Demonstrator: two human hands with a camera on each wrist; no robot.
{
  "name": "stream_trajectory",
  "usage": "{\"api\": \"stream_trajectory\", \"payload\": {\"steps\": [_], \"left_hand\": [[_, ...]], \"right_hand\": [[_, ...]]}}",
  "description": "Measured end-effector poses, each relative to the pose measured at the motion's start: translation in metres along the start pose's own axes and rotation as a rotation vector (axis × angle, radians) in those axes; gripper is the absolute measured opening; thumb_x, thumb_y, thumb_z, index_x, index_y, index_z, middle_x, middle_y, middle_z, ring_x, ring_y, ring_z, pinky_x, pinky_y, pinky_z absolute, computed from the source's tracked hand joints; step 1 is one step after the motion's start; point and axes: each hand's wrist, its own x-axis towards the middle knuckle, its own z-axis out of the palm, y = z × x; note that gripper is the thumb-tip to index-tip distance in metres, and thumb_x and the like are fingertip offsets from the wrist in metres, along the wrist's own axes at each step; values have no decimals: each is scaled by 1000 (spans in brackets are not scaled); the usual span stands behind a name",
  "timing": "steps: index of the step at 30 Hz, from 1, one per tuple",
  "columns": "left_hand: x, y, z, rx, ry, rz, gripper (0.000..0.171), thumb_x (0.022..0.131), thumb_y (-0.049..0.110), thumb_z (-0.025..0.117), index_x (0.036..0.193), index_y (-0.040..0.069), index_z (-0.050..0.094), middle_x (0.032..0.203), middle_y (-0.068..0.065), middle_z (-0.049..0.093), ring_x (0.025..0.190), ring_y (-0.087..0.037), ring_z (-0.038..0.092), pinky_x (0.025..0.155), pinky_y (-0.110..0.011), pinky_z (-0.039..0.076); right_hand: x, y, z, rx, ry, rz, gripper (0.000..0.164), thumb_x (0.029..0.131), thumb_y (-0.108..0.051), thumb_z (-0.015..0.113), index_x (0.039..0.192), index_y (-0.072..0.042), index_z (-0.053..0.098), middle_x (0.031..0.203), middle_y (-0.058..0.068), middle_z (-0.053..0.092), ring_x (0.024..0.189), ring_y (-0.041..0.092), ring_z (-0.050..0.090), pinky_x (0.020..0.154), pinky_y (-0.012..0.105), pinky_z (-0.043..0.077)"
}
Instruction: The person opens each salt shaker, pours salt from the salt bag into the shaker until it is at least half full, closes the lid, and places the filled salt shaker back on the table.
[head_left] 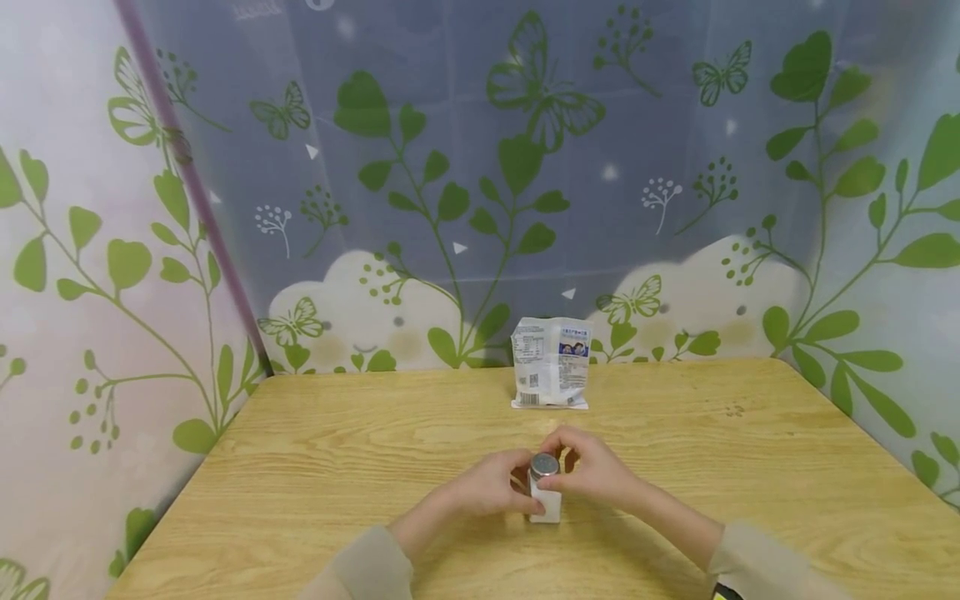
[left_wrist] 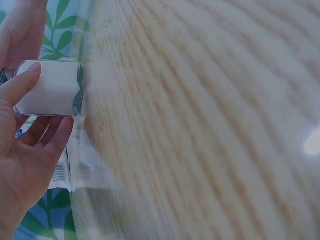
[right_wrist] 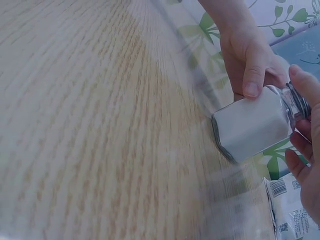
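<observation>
A small square glass jar (head_left: 545, 505) full of white powder stands upright on the table, topped by a round silver metal lid (head_left: 544, 464). My left hand (head_left: 491, 483) grips the jar's body, thumb on one side and fingers on the other. At the top, my right hand (head_left: 592, 472) pinches the lid between thumb and fingers. The jar's clear thick base shows in the left wrist view, below the white powder (left_wrist: 52, 90). In the right wrist view the right fingers partly cover the ridged area at the neck (right_wrist: 296, 102).
Behind the jar, a white printed plastic bag (head_left: 551, 362) stands near the back edge of the wood-grain table (head_left: 360, 433). A patterned curtain (head_left: 465, 167) with leaves and butterflies hangs around the back and sides.
</observation>
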Motion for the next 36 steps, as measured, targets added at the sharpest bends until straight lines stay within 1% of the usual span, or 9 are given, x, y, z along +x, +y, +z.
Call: {"api": "stream_trajectory", "payload": {"steps": [2, 4, 9, 12, 15, 20, 28, 33, 36], "left_hand": [[0, 0, 0, 2, -3, -3, 35, 74, 10, 77, 104, 10, 59, 88, 6, 61, 84, -6, 59, 75, -21, 49], [0, 1, 0, 2, -5, -4, 35, 75, 11, 77, 104, 11, 59, 88, 6, 61, 84, -6, 59, 75, -21, 49], [0, -1, 0, 13, -13, -2, 37, 75, 13, 77, 107, 11, 59, 88, 7, 61, 83, -6, 59, 75, -21, 48], [-1, -2, 0, 17, -19, 1, 39, 76, 14, 76, 110, 10, 58, 89, 7, 60, 83, -5, 58, 75, -21, 48], [0, -1, 0, 16, -21, 1, 41, 76, 14, 76, 112, 10, 58, 89, 7, 60, 83, -6, 58, 75, -21, 48], [1, -1, -1, 24, -17, 7, 41, 76, 13, 76, 112, 10, 58, 89, 7, 60, 83, -6, 58, 75, -21, 48], [1, -3, 0, 38, -14, 9, 37, 76, 14, 76, 109, 11, 58, 88, 8, 59, 83, -5, 58, 74, -21, 49], [2, -3, 1, 66, -1, 7, 35, 76, 15, 76, 106, 12, 58, 87, 8, 59, 82, -5, 58, 73, -20, 49], [2, -2, 1, 82, 7, 10, 34, 75, 15, 77, 103, 12, 58, 85, 8, 58, 81, -6, 58, 71, -20, 49]], "right_hand": [[-1, 0, 1, 9, -1, 16, 24, 76, -21, 77, 93, -12, 61, 85, -4, 57, 79, 9, 52, 63, 29, 46], [-1, 0, 1, 13, -6, 13, 25, 76, -20, 76, 94, -11, 62, 86, -3, 57, 79, 9, 52, 62, 28, 46], [-2, 0, -1, 5, -40, -82, 29, 80, -15, 73, 105, -5, 63, 91, 2, 57, 82, 9, 50, 60, 26, 47], [-3, -2, -1, -1, -47, -128, 29, 81, -12, 71, 107, -4, 63, 94, 5, 58, 84, 9, 50, 60, 27, 47], [-3, -3, 0, 0, -35, -109, 28, 80, -13, 71, 106, -4, 64, 94, 5, 58, 84, 9, 50, 60, 28, 47], [-3, -3, 3, -3, -8, -33, 28, 80, -19, 72, 103, -7, 65, 93, 1, 58, 84, 8, 50, 62, 27, 46], [-5, -4, 6, -24, 30, -13, 25, 79, -21, 73, 100, -9, 65, 90, -2, 57, 81, 8, 49, 60, 25, 45], [-7, -6, 8, -6, 54, 12, 22, 80, -21, 73, 98, -11, 64, 90, -2, 56, 80, 8, 49, 60, 25, 44], [-8, -7, 10, 4, 78, 24, 22, 79, -19, 73, 97, -10, 64, 90, -1, 56, 80, 9, 49, 61, 27, 44]]}}
